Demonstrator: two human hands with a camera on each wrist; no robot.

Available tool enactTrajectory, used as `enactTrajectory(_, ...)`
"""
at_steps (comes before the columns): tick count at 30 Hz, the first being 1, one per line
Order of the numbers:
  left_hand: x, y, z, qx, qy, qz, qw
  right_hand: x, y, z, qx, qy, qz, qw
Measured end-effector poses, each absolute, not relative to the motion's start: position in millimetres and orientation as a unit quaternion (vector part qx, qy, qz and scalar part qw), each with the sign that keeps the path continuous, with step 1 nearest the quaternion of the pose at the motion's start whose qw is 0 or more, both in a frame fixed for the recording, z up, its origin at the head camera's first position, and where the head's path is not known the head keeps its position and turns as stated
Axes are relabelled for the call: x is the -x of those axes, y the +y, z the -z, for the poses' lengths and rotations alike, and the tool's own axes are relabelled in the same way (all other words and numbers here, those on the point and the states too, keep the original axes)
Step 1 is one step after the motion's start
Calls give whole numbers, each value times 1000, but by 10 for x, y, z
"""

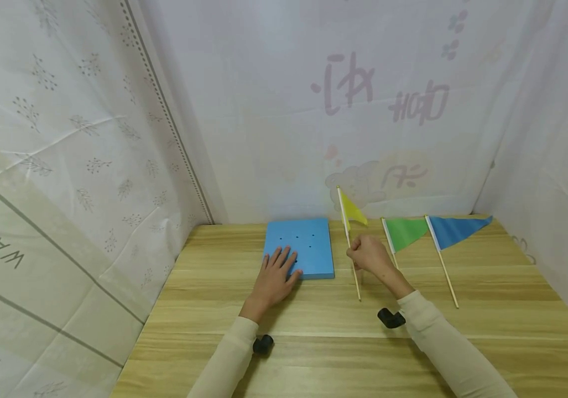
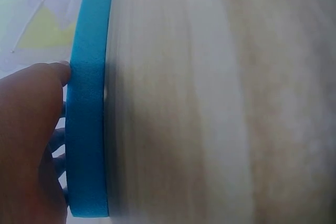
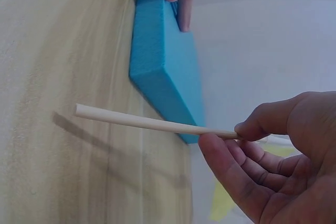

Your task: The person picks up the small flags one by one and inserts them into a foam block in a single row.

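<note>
My left hand point(image 1: 276, 279) lies with spread, straight fingers on the top of a blue foam block point(image 1: 319, 260) that has several small holes. In the left wrist view the thumb touches the block's near edge point(image 2: 89, 103). To the right of the block, my right hand point(image 1: 370, 254) pinches the wooden stick of a yellow pennant flag point(image 1: 352, 210) between thumb and fingers. The flag is tilted, cloth at the top. Its bare lower stick end point(image 3: 115, 116) points down over the table, casting a shadow there in the right wrist view.
A green pennant flag point(image 1: 405, 233) and a blue pennant flag point(image 1: 458, 231) lie on the wooden table point(image 1: 333, 359) right of the right hand, which partly covers the green one's stick. Patterned white curtains point(image 1: 264, 110) close off the back and both sides.
</note>
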State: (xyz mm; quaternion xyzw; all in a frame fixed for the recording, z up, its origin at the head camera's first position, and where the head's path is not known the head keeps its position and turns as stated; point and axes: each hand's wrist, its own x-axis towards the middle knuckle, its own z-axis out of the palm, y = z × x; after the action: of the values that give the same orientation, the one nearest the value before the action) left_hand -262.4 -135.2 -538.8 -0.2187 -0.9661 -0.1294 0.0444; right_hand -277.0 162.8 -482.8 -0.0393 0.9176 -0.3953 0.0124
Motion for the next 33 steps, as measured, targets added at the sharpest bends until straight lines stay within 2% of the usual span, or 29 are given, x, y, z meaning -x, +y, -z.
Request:
enactTrajectory(10, 2628, -1360, 5401, 215, -966, 137, 41, 2755, 1590, 4721, 46, 909, 413, 7)
enactTrajectory(24, 2615, -1374, 5412, 230, -959, 154, 60, 2762, 1554, 4605, 74, 916, 393, -32)
enactTrajectory(33, 2592, -1362, 5378, 220, -963, 149, 44, 2797, 1545, 4547, 84, 916, 389, -46)
